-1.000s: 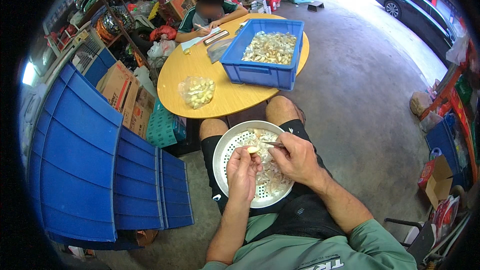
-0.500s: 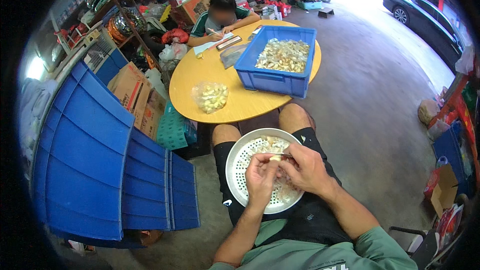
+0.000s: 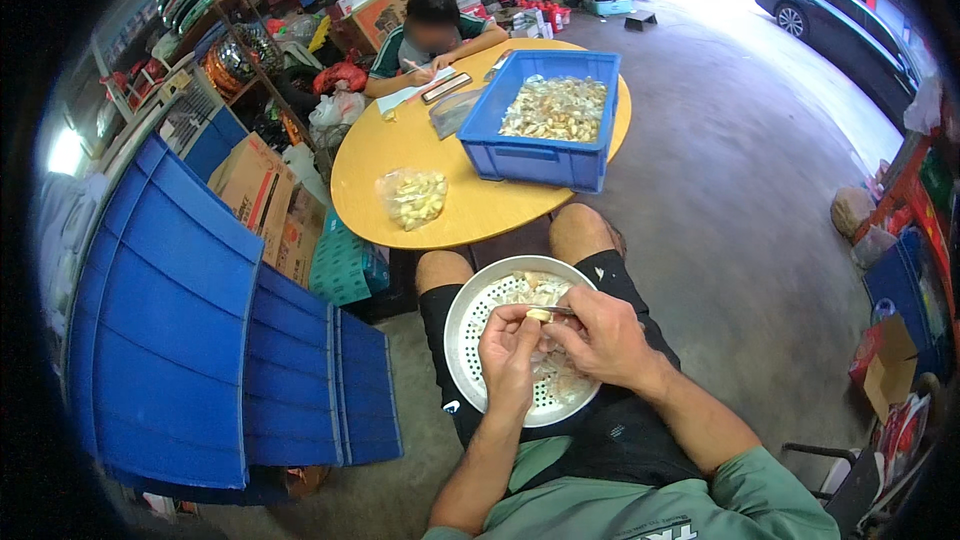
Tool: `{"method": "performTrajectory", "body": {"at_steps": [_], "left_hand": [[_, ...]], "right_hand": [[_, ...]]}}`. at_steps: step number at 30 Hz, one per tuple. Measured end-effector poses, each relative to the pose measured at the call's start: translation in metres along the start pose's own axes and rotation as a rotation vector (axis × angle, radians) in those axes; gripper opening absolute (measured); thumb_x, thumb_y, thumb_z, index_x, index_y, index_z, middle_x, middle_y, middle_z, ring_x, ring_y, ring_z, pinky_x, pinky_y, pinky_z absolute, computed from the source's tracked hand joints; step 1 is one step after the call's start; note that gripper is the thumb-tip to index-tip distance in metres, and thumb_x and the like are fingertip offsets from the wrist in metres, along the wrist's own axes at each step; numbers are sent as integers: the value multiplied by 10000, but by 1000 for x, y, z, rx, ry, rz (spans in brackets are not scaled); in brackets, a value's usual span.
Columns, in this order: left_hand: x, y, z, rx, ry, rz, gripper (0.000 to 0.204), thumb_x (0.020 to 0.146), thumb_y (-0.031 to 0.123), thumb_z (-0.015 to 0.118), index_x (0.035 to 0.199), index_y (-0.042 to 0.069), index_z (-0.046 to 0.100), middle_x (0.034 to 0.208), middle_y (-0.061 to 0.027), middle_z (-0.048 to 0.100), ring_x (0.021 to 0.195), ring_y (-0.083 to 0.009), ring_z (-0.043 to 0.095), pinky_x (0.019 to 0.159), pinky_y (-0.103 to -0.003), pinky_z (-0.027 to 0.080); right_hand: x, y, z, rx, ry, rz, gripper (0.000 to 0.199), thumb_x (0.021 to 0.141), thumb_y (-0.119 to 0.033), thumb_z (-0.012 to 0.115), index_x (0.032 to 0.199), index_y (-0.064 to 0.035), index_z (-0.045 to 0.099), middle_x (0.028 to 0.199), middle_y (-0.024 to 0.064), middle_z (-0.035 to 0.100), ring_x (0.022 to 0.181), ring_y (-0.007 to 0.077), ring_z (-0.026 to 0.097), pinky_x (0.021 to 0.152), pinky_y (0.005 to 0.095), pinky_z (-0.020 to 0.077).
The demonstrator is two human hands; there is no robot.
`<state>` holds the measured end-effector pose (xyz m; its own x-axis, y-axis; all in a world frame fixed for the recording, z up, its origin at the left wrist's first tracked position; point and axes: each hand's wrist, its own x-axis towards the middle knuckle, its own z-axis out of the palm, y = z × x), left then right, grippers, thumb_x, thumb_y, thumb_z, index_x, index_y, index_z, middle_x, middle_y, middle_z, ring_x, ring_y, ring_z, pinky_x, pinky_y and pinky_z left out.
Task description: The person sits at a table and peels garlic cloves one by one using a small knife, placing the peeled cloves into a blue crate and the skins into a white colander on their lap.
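Between the fingertips of my left hand (image 3: 510,348) is a pale garlic clove (image 3: 540,316), pinched above a round metal pan. My right hand (image 3: 606,338) grips a small knife (image 3: 552,309), its blade lying against the top of the clove; the handle is hidden in my fingers. The perforated pan (image 3: 462,345) rests on my lap, holding papery garlic skins (image 3: 562,380) and some unpeeled cloves near its far rim.
Ahead stands a round yellow table (image 3: 365,180) with a blue crate (image 3: 530,162) of unpeeled garlic and a plastic bag (image 3: 412,198) of peeled cloves. A person (image 3: 430,35) writes at its far side. Blue panels (image 3: 170,310) stand at left; a dark car (image 3: 835,30) is outside.
My hands stay together over the pan, with the clove turned slightly and more of it showing under the blade. The whole view has shifted a little.
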<state>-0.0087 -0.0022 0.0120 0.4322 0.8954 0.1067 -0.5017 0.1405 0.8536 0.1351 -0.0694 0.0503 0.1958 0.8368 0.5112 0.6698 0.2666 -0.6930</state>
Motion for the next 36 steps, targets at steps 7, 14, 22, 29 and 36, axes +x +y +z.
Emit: {"method": "performTrajectory", "body": {"at_steps": [7,14,22,29,36], "left_hand": [[-4,0,3,34,-22,36,145,1001,28,628,1129,7,563,1017,-122,706,746,-102,606,688,-233,507],[-2,3,-5,-262,-75,-97,132,1047,105,579,1156,33,565,1107,-139,694,869,-149,629,741,-273,515],[10,8,-20,-422,-94,-174,167,1070,145,534,1214,66,568,1069,-110,656,899,-171,612,748,-288,498],[86,33,-54,-50,-71,-3,204,1059,173,572,1179,12,610,958,-65,670,802,-118,623,670,-236,515],[199,61,-122,1037,132,376,167,1024,136,607,1111,8,671,965,-93,707,823,-166,683,700,-305,550]], "right_hand": [[-1,6,-1,-6,43,-58,229,874,-187,735,843,-6,598,782,173,619,720,382,649,639,460,513],[0,4,-4,7,80,-37,188,866,-144,733,822,-1,619,773,171,643,706,351,669,626,430,519],[3,4,0,-30,115,14,181,885,-146,730,852,-3,623,789,181,647,739,361,681,647,447,524],[3,10,-2,-22,42,79,213,890,-152,731,810,-8,596,734,164,616,659,347,648,599,433,501],[10,16,-4,13,5,98,202,876,-145,742,816,-10,604,727,153,621,648,335,652,589,426,508]]}}
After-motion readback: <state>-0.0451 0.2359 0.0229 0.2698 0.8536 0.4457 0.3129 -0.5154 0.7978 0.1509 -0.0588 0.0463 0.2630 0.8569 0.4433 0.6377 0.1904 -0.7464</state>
